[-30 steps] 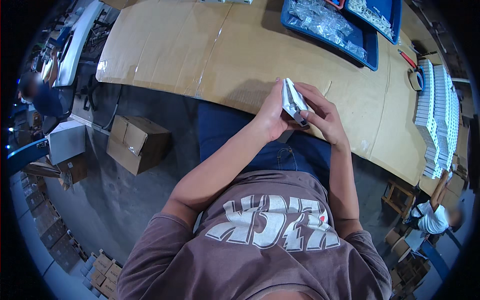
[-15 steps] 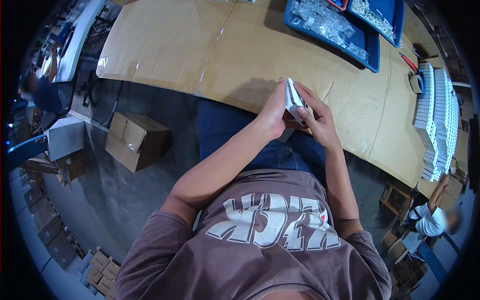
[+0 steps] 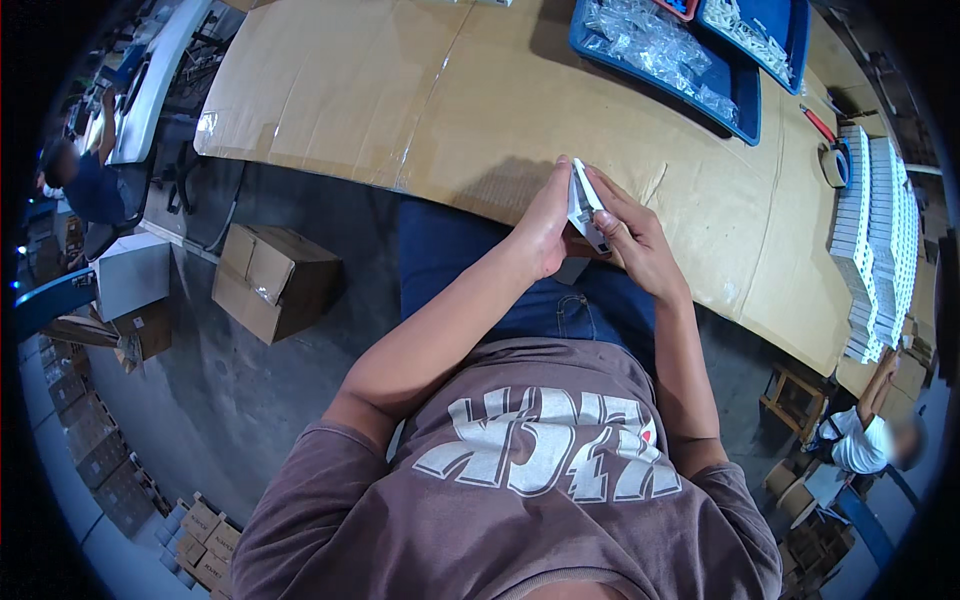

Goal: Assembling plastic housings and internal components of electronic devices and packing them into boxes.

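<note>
Between my two hands, just over the table's near edge, is a small white box (image 3: 579,207), apparently a thin carton, tilted with a narrow end upward. Something grey shows along its side facing me; what it is I cannot make out. My left hand (image 3: 543,222) presses flat along the box's left side, fingers pointing away from me. On the other side, my right hand (image 3: 645,240) grips the box, its thumb bent onto the grey part and its fingers behind. The fingers hide much of the box's far side.
Cardboard covers the table (image 3: 330,90). At the far right stand a blue tray (image 3: 745,125) of clear plastic pieces and another blue tray (image 3: 800,45) of white pieces. Tape (image 3: 833,167) lies beside stacked white boxes (image 3: 870,230). A carton (image 3: 270,285) is on the floor; people work at both sides.
The white box has turned slightly in my hands, and more of its grey part shows by my right thumb. At the far left, the other person has shifted a little.
</note>
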Motion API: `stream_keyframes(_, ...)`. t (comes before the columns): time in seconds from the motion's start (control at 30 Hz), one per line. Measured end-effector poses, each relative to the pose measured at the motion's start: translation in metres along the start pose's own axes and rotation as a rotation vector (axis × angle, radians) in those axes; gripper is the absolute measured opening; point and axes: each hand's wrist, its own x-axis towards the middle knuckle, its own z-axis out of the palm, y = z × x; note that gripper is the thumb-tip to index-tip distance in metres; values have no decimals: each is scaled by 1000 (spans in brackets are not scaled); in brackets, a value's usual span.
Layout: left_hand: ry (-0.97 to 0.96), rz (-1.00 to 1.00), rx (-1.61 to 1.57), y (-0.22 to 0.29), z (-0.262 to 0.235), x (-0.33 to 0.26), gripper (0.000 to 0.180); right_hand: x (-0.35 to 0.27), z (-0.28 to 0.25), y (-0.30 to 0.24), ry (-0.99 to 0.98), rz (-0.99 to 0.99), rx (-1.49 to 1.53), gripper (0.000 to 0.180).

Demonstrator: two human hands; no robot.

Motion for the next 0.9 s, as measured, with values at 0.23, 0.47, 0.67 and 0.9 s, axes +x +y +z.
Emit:
stream_keyframes(0.23, -13, 11, 18, -1, -3, 3, 60, 2, -4, -6, -37, 15, -52, 50)
stream_keyframes(0.47, -14, -15, -2, -3, -3, 7, 61, 0, -3, -4, -42, 13, -45, 51)
stream_keyframes(0.67, -4, 14, -36, -1, 0, 3, 61, 2, -3, -7, -62, 100, 57, 49)
stream_keyframes(0.9, -31, 34, -99, 1, -1, 1, 58, -1, 5, -1, -51, 74, 94, 50)
